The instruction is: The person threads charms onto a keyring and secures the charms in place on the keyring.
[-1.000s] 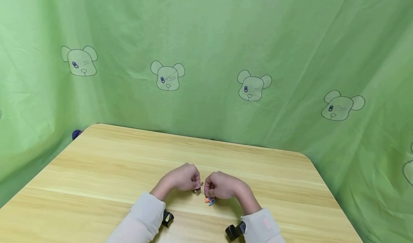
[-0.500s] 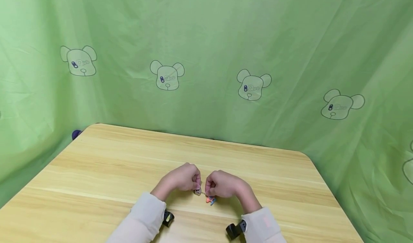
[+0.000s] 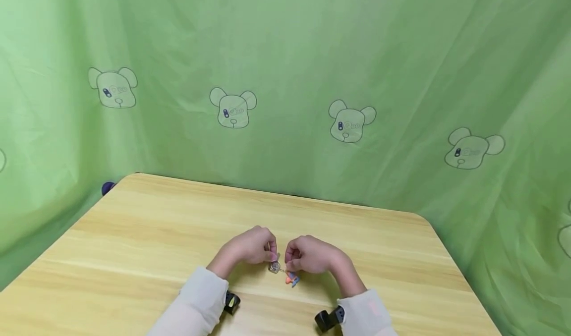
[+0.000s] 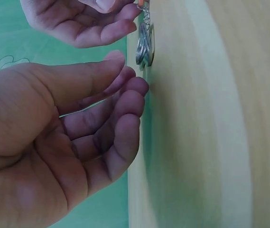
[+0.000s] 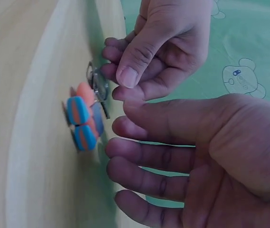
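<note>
A keychain lies on the wooden table between the hands. Its metal rings (image 3: 274, 266) are on the left, and a short chain joins them to an orange and blue charm (image 3: 292, 278) on the right. My left hand (image 3: 254, 244) is beside the rings, fingers bent loosely; in the left wrist view its fingertips look slightly apart from the rings (image 4: 145, 45). My right hand (image 3: 312, 254) hovers next to the charm. From the right wrist, its thumb and fingers are spread a little, with a gap to the charm (image 5: 81, 114).
The light wooden table (image 3: 178, 207) has rounded far corners. Behind it hangs a green curtain (image 3: 285, 53) printed with bear heads. Black wrist cameras (image 3: 327, 320) sit below the cuffs. A dark purple round thing (image 3: 107, 188) shows past the left table edge.
The rings and charm show more fully now, lying flatter on the table. My right hand has eased slightly away to the right and its fingers have loosened. The left hand has barely shifted.
</note>
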Demonstrator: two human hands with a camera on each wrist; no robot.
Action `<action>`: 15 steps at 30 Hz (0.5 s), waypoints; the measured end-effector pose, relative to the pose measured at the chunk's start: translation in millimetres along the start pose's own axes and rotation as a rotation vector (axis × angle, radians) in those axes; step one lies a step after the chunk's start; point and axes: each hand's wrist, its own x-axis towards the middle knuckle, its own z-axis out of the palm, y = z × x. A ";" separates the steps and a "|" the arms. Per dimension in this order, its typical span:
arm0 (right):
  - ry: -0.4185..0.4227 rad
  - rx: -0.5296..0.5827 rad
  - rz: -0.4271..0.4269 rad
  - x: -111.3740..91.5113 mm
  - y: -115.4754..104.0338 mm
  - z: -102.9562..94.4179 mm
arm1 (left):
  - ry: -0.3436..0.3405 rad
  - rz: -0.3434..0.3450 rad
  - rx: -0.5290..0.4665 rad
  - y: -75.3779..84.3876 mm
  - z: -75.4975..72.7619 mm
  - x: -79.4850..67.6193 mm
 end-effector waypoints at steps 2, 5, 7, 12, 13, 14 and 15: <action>0.017 0.003 -0.003 -1.8 0.7 0.4 | 0.006 -0.004 -0.004 0.8 2.1 0.3; 0.068 -0.007 0.000 -2.9 2.4 3.6 | 0.022 -0.006 -0.003 3.6 4.6 0.4; 0.134 -0.051 0.005 -1.3 3.5 6.8 | 0.046 -0.012 0.010 5.9 4.6 0.7; 0.371 -0.238 0.061 6.7 0.7 12.3 | 0.194 -0.036 0.100 10.4 0.6 1.1; 0.415 -0.271 0.075 8.4 -0.5 12.5 | 0.239 -0.039 0.139 10.5 -0.6 1.2; 0.454 -0.305 0.086 10.0 -1.7 12.2 | 0.285 -0.040 0.185 10.0 -1.6 1.4; 0.489 -0.339 0.093 11.5 -2.5 11.9 | 0.329 -0.037 0.232 9.3 -2.6 1.6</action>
